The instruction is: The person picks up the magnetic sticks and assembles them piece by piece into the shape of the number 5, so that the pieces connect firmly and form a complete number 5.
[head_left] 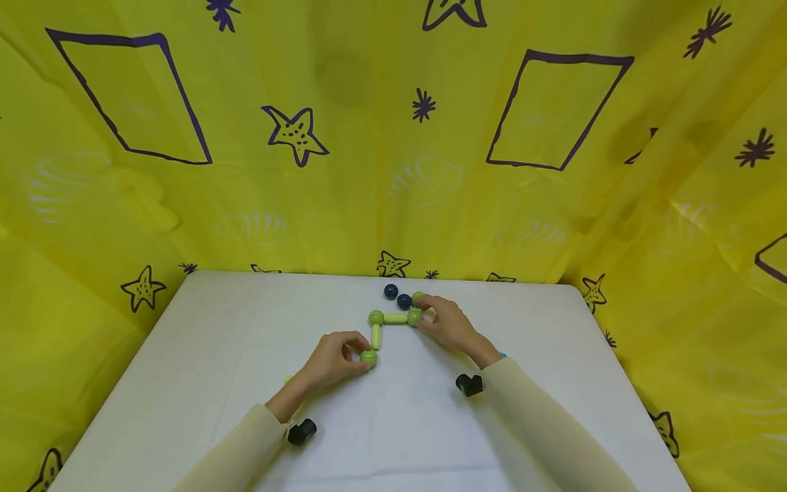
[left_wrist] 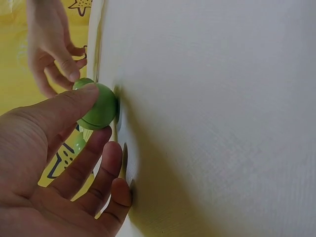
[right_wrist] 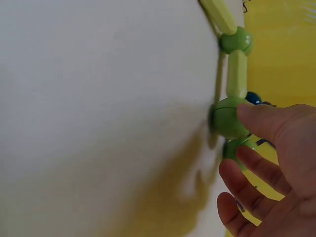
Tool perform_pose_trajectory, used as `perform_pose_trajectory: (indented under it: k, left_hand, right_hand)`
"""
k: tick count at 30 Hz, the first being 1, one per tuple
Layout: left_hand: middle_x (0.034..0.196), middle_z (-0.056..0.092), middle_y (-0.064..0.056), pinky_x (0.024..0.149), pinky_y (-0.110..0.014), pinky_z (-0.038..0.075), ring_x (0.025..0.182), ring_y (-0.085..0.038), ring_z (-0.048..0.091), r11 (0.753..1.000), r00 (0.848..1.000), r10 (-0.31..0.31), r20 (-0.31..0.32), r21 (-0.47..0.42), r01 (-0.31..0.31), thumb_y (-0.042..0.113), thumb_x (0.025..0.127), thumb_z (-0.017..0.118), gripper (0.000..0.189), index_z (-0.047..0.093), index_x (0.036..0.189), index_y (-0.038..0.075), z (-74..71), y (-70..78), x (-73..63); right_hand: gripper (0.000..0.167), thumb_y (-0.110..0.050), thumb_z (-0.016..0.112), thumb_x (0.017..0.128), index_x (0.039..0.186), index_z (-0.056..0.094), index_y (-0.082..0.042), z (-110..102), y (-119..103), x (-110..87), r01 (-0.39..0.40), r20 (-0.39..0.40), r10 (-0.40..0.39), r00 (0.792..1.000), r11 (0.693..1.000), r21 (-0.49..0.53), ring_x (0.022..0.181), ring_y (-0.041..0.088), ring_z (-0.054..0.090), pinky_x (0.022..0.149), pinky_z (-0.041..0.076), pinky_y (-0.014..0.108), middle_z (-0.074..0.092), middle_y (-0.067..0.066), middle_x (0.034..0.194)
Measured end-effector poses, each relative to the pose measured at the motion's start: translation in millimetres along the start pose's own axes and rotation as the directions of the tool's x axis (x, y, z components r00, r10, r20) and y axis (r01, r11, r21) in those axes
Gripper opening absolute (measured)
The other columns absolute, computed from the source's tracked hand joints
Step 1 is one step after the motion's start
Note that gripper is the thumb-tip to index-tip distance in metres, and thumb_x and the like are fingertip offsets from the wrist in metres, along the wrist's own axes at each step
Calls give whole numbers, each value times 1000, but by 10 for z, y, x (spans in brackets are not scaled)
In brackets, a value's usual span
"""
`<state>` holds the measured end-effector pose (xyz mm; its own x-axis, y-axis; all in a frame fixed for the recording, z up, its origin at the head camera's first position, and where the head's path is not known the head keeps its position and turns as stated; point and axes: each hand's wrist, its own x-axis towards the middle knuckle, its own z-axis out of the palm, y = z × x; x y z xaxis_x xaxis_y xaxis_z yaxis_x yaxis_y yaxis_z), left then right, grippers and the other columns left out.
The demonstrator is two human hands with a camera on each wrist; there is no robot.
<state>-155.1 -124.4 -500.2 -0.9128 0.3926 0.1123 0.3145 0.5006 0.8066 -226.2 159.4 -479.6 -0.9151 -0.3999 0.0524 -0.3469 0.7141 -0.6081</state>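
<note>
On the white table, two pale green rods and green balls form an L. The corner ball (head_left: 376,317) joins one rod (head_left: 395,318) running right and another rod (head_left: 376,336) running toward me. My left hand (head_left: 332,360) pinches the near green ball (left_wrist: 102,109) between thumb and index finger, at the near end of that second rod. At the right end, my right hand (head_left: 450,324) has its thumb on a green ball (right_wrist: 227,118) and its fingers curled behind it. Another green ball (right_wrist: 234,150) lies just beyond, partly covered by those fingers.
Two dark blue balls (head_left: 391,292) lie near the table's far edge, close to the right hand. A yellow-green piece (head_left: 287,379) peeks out behind the left wrist, and a blue piece (head_left: 503,354) behind the right. A yellow patterned curtain (head_left: 344,205) surrounds the table's back and sides.
</note>
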Motion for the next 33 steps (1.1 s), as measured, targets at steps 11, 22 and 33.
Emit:
perform_pose_trajectory:
  k: [11, 22, 33]
  left_hand:
    - [91, 73, 0, 62, -25, 44, 68, -14, 54, 1000, 1000, -2, -22, -9, 2, 10, 81, 87, 23, 74, 100, 11, 14, 5, -56]
    - [91, 76, -2, 61, -25, 43, 65, -14, 53, 1000, 999, -2, -32, -23, 1, 11, 81, 88, 23, 73, 98, 12, 8, -7, -89]
    - [91, 76, -3, 60, -24, 44, 64, -11, 54, 999, 999, 20, -33, -28, -21, 10, 81, 88, 23, 72, 97, 13, 7, -30, -87]
  right_hand:
    - [45, -11, 74, 96, 138, 60, -9, -143, -352, 180, 217, 243, -200, 949, 975, -42, 86, 20, 62, 80, 52, 37, 70, 9, 105]
    - [45, -5, 73, 95, 138, 61, -8, -18, -561, 308, 194, 502, -218, 837, 976, 100, 101, 22, 67, 88, 53, 35, 71, 12, 113]
    - [34, -2, 73, 94, 126, 70, -11, 157, -628, 369, 220, 539, -201, 818, 975, 30, 87, 15, 59, 79, 49, 27, 69, 5, 100]
